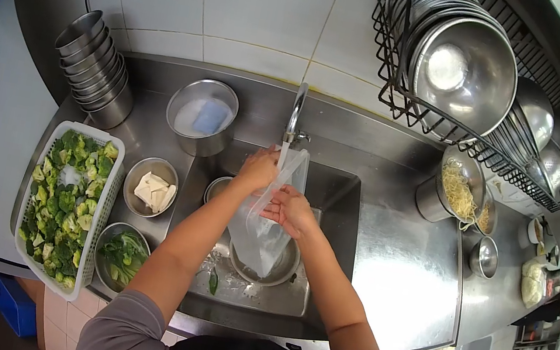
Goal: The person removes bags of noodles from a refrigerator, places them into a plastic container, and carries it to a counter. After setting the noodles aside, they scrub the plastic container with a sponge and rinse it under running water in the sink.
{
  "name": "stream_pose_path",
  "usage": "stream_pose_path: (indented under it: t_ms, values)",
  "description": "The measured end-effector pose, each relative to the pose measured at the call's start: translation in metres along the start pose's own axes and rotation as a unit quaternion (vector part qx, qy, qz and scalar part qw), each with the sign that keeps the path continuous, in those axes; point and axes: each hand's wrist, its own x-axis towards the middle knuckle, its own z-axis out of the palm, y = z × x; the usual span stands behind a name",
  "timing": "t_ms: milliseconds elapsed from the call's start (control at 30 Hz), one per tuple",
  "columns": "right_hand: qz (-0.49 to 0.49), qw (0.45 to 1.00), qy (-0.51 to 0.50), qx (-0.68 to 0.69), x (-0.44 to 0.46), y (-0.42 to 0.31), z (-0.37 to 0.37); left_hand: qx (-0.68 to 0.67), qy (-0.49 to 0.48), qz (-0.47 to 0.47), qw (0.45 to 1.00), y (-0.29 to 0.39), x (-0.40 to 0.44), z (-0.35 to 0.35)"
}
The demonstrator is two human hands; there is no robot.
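A clear plastic bag hangs over the sink below the tap. My left hand is closed on the bag's upper part, right by the spout; its fingertips are partly hidden. Lower and to the right, my right hand has its fingers curled against the bag's side, palm partly turned up. Beneath the bag, a round metal bowl sits in the sink. Another round metal rim shows partly behind my left forearm.
Left of the sink stand a basket of broccoli, a bowl of white blocks, a bowl of leafy greens and a metal pot. A black rack of bowls overhangs the right. A pot of noodles stands below it.
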Motion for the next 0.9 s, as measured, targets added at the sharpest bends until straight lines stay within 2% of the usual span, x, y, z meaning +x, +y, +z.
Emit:
stream_pose_path:
  t_ms: [33,67,100,133,167,200,233,333,367,433,467,500,533,567,600,667,800,867,900]
  values:
    - [-0.001,1.000,0.001,0.001,0.003,0.001,-0.006,-0.012,0.022,0.001,1.000,-0.001,-0.001,0.008]
    - [0.034,0.996,-0.034,0.075,0.011,0.001,-0.015,-0.023,0.044,0.002,0.999,-0.003,-0.002,0.014]
    - [0.069,0.984,-0.069,0.148,0.015,0.001,-0.021,-0.021,0.043,0.004,0.999,0.003,-0.008,0.011]
    - [0.065,0.984,-0.068,0.149,0.016,-0.002,-0.019,-0.073,0.018,-0.020,0.997,0.013,-0.015,0.004]
    - [0.044,0.983,0.001,0.176,0.020,-0.003,-0.015,-0.123,-0.009,-0.043,0.991,0.021,-0.022,0.000]
    - [0.023,0.977,0.069,0.202,0.023,-0.002,-0.010,-0.133,0.012,-0.012,0.991,0.006,-0.020,0.020]
    - [0.021,0.976,0.068,0.205,0.031,0.005,-0.012,-0.130,0.011,-0.010,0.991,0.010,-0.022,0.017]
    - [-0.106,0.969,0.137,0.175,0.082,0.044,-0.039,-0.175,-0.005,-0.008,0.985,0.021,-0.027,0.010]
    - [-0.104,0.969,0.137,0.176,0.080,0.045,-0.034,-0.200,0.006,0.009,0.980,0.022,-0.029,0.008]
    - [-0.164,0.932,0.239,0.216,0.070,0.039,-0.015,-0.226,0.020,0.024,0.974,0.030,-0.034,0.001]
    - [-0.162,0.933,0.238,0.216,0.064,0.038,-0.005,-0.158,0.035,0.045,0.986,0.037,-0.038,-0.004]
    - [-0.206,0.917,0.251,0.231,0.059,0.039,0.003,-0.089,0.049,0.067,0.993,0.042,-0.040,-0.009]
    - [-0.250,0.899,0.263,0.245,0.056,0.040,0.010,-0.090,0.051,0.066,0.992,0.045,-0.042,-0.013]
    - [-0.264,0.876,0.263,0.306,0.055,0.038,0.018,-0.057,0.075,0.095,0.991,0.048,-0.044,-0.017]
    - [-0.263,0.877,0.261,0.305,0.054,0.035,0.019,-0.023,0.100,0.123,0.987,0.048,-0.046,-0.020]
    - [-0.219,0.894,0.080,0.384,0.050,0.028,0.017,0.011,0.121,0.150,0.981,0.046,-0.047,-0.023]
    - [-0.188,0.892,0.085,0.402,0.080,0.022,-0.002,-0.056,0.068,0.184,0.979,0.034,-0.039,-0.028]
    - [-0.207,0.844,0.149,0.472,0.091,0.019,-0.010,-0.138,0.086,0.199,0.966,0.038,-0.041,-0.034]
    - [-0.207,0.844,0.150,0.472,0.085,0.013,-0.009,-0.139,0.085,0.199,0.967,0.039,-0.043,-0.037]
